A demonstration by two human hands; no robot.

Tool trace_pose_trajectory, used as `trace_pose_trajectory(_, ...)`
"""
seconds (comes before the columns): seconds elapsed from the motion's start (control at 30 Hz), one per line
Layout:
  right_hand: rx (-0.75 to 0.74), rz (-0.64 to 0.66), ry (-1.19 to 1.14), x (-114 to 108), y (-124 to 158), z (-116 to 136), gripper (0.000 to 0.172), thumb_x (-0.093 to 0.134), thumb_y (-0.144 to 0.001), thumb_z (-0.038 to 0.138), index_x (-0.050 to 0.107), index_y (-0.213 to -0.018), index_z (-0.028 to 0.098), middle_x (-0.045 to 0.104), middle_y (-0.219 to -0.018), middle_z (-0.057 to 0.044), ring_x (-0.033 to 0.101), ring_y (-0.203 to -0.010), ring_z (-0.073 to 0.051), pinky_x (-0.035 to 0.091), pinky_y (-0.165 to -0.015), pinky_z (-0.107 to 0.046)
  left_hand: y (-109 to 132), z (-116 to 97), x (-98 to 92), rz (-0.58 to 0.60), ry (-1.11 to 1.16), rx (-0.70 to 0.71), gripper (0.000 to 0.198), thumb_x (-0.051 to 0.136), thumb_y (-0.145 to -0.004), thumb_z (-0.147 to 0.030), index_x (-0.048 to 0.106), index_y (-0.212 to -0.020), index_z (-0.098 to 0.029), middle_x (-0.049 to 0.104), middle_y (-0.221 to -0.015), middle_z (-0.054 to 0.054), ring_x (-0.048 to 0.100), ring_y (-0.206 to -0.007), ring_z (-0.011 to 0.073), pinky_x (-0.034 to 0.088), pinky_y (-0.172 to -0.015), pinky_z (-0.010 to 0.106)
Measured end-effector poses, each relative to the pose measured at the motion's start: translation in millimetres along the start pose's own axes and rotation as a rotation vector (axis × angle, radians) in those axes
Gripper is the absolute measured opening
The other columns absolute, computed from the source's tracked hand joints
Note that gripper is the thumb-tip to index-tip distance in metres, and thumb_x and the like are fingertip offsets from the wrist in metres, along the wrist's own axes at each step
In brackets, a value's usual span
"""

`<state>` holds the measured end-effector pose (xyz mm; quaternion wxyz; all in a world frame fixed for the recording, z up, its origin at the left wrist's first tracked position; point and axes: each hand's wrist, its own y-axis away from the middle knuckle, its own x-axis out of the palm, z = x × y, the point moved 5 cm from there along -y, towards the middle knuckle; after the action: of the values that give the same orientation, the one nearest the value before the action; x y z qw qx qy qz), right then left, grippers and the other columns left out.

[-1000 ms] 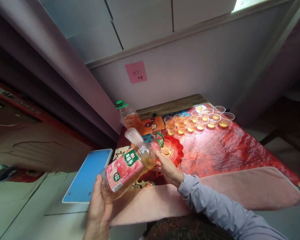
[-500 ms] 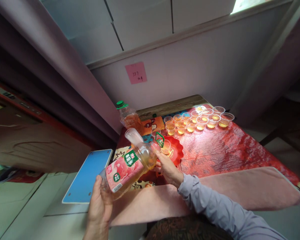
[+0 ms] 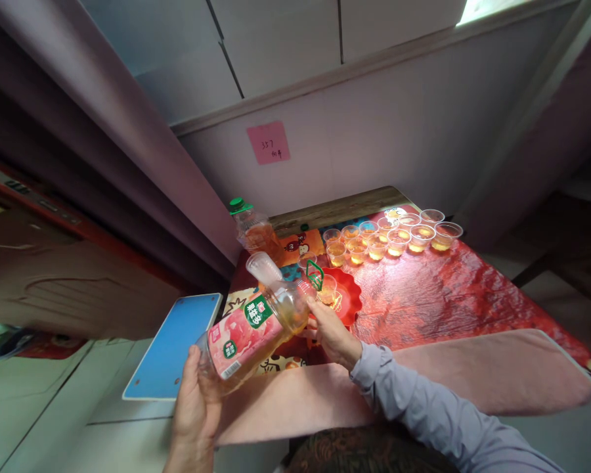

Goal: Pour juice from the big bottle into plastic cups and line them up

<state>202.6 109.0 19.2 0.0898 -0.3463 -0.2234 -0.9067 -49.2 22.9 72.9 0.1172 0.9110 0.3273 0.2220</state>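
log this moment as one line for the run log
left hand: grips base of tilted bottle | right hand: steadies neck | mouth over small cup on red plate | filled cups in rows behind

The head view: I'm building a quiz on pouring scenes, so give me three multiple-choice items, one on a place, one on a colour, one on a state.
1. Where does the small cup under the bottle's mouth stand?
A. on the red plate
B. on the blue board
C. on the wooden ledge

2. What colour is the cap of the upright bottle at the back?
A. white
B. green
C. red

3. How is the bottle with the pink label held?
A. upright, capped
B. lying flat on the table
C. tilted, mouth down toward the cup

Answers: 1 A, the small cup sits on the red plate, by the right hand. 2 B, the upright bottle has a green cap. 3 C, the left hand grips the base of the bottle with the pink label, its neck slanting down to the cup.
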Motion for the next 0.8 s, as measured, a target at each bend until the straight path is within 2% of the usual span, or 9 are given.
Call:
trace_pose_trajectory(0.27,0.001,0.001,-0.003,-0.5,-0.2,-0.1,0.065,0.084,-0.078,0.081,0.078,-0.109,0.025,0.084,-0.107,-0.007,0.080,-0.098,-0.024,0.067,-0.080,-0.035,1.4,-1.9,1.8,-0.008,-0.037,0.008,0.049,0.076,-0.094,-0.051,0.078,-0.132,-0.020,0.085,-0.123,0.012,0.073,-0.131,0.0373,0.063,-0.106,0.048)
trace_pose_trajectory(0.6,-0.004,-0.004,-0.002,-0.4,-0.3,-1.2,0.067,0.084,-0.077,0.083,0.078,-0.109,0.025,0.085,-0.108,-0.008,0.080,-0.100,-0.025,0.066,-0.081,-0.036,0.8,-1.2,2.5,-0.010,-0.051,-0.016,0.046,0.069,-0.098,-0.050,0.080,-0.130,-0.019,0.086,-0.117,0.011,0.076,-0.126,0.0356,0.063,-0.105,0.047)
trace_pose_trajectory(0.8,0.000,0.002,-0.012,0.7,1.2,1.2,0.073,0.088,-0.070,0.083,0.077,-0.111,0.024,0.084,-0.108,-0.008,0.080,-0.098,-0.024,0.067,-0.079,-0.035,0.1,-1.3,-0.1,-0.004,-0.055,0.009,0.048,0.072,-0.096,-0.052,0.079,-0.132,-0.019,0.085,-0.123,0.010,0.075,-0.128,0.0350,0.063,-0.106,0.046)
